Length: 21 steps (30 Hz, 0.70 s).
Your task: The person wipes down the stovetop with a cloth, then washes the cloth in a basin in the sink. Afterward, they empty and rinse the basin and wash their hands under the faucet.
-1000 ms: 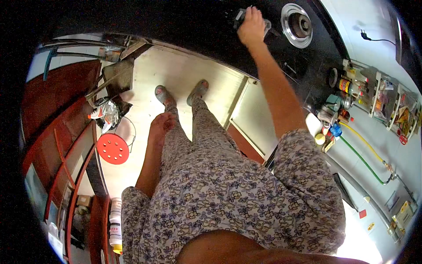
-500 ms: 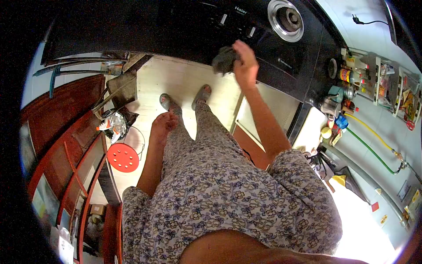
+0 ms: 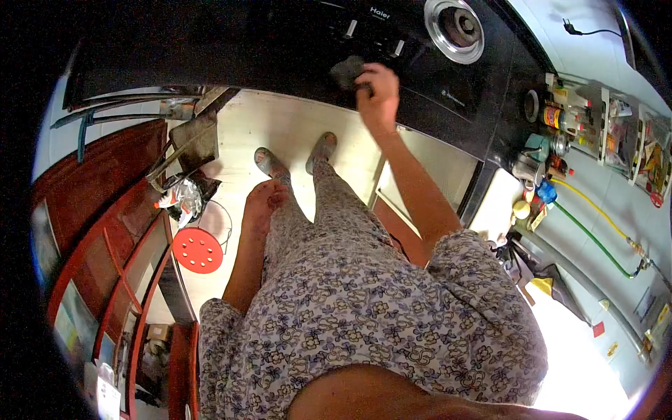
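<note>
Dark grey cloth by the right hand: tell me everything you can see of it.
The dark grey cloth looks like soft, matte fabric, bunched into an uneven wad with no print or distinct parts visible. The grip of the right hand is on its right side; the fingers partly cover it, and the rest sticks out to their left. It appears to lie on the black stove, near the front edge, though its underside is hidden. Whether it is wet or dirty can't be told.

Right hand [image 3: 380, 94] holding dark wad [image 3: 346, 72] over black stove [image 3: 416, 84]

The fingers [image 3: 379, 70] are gripping it near a silver-ringed burner [image 3: 462, 26]; the left hand [image 3: 265, 199] is hanging before the patterned trousers [image 3: 294, 227]; a red stool [image 3: 198, 250] is standing on the floor [image 3: 245, 115].
</note>
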Motion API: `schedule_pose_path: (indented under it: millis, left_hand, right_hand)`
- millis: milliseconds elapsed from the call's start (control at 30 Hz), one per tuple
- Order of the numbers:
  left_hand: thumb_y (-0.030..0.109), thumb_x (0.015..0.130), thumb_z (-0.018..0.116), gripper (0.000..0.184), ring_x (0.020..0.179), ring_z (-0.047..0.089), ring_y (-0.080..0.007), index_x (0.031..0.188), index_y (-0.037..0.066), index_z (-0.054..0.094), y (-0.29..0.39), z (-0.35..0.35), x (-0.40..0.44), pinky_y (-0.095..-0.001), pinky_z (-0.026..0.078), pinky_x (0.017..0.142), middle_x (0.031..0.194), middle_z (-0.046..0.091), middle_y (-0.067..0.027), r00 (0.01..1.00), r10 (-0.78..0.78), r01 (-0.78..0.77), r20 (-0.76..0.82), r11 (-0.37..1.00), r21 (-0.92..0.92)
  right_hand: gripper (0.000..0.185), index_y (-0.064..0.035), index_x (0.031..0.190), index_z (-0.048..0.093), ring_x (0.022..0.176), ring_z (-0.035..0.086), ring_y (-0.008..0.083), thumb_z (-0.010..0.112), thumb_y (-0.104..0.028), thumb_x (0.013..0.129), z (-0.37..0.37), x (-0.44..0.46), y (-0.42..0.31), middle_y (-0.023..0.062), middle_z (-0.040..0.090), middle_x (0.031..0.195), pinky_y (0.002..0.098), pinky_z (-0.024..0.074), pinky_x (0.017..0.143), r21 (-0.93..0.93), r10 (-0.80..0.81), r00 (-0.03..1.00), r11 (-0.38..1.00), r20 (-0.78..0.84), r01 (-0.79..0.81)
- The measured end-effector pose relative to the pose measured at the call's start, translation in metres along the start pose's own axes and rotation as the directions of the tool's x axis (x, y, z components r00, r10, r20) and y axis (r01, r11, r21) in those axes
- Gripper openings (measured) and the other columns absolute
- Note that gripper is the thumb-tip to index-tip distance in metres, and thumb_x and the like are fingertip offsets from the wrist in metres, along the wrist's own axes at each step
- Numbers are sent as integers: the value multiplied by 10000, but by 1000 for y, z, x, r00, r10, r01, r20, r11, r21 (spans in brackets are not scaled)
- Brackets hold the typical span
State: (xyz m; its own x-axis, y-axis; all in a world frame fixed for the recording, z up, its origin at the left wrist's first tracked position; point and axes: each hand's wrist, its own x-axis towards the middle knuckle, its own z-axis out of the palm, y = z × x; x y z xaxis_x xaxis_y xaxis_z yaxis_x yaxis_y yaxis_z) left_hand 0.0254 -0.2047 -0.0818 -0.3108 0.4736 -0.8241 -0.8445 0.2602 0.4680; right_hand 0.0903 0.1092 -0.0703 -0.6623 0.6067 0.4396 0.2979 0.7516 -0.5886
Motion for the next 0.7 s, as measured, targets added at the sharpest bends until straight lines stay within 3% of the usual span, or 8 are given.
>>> schedule_pose_path:
  millis: [133,300,333,400,500,567,633,700]
  left_hand:
    - [176,853,493,238,733,574,-173,1003,-7,517,-8,-10,6,-284,457,664,888,600,-115,1000,21,-21,-11,1000,-4]
    - [191,851,497,243,733,574,-171,995,-2,527,-13,-11,7,-281,464,669,878,599,-103,999,28,-28,23,999,20]
    - [193,850,498,243,735,575,-170,995,0,528,-15,-10,8,-281,465,670,878,599,-102,999,24,-25,22,1000,16]
    - [197,851,499,246,739,575,-169,998,2,529,-16,-8,6,-283,465,672,879,598,-100,1000,0,0,28,1000,11]
    - [201,852,499,250,747,577,-171,1004,4,528,-12,-2,7,-286,466,671,881,596,-97,999,-21,20,35,1000,9]
    - [199,852,500,250,750,577,-172,1007,5,527,-9,-2,5,-286,467,670,879,596,-96,1000,-13,13,12,1000,10]
    - [195,854,495,248,747,577,-171,1009,4,526,-7,-4,3,-279,464,664,876,596,-94,1000,-2,2,29,1000,6]
    - [193,852,496,245,741,575,-168,1008,7,527,-8,-8,5,-268,460,656,880,595,-95,999,-6,6,44,1000,7]
  right_hand:
    - [205,-83,769,563,941,477,293,543,38,604,-16,68,19,115,544,957,395,394,788,-136,-108,989,986,-99,94]
    - [129,-100,742,546,847,469,315,563,-16,646,26,69,31,103,509,915,399,425,730,-502,-69,991,857,111,115]
    - [247,-96,850,565,924,453,304,572,-33,611,27,57,22,107,489,973,393,424,781,-447,31,989,894,146,38]
    - [239,-104,819,564,907,466,301,592,-35,592,28,33,17,95,497,965,385,435,778,-458,-2,994,888,105,50]
    - [233,-108,789,560,894,482,291,589,-12,579,-6,6,2,83,511,941,370,440,775,-172,34,981,985,189,-1]
    - [263,-108,765,558,901,498,277,547,49,554,-29,-7,23,72,554,916,362,423,779,-117,-6,1000,993,-12,5]
    - [324,-96,813,567,881,498,283,526,69,538,-59,-10,45,89,564,894,371,386,821,-172,141,973,970,-184,-173]
    - [355,-72,942,559,954,454,310,565,18,599,-71,-19,64,135,508,1027,400,370,837,-327,302,921,869,-245,-372]
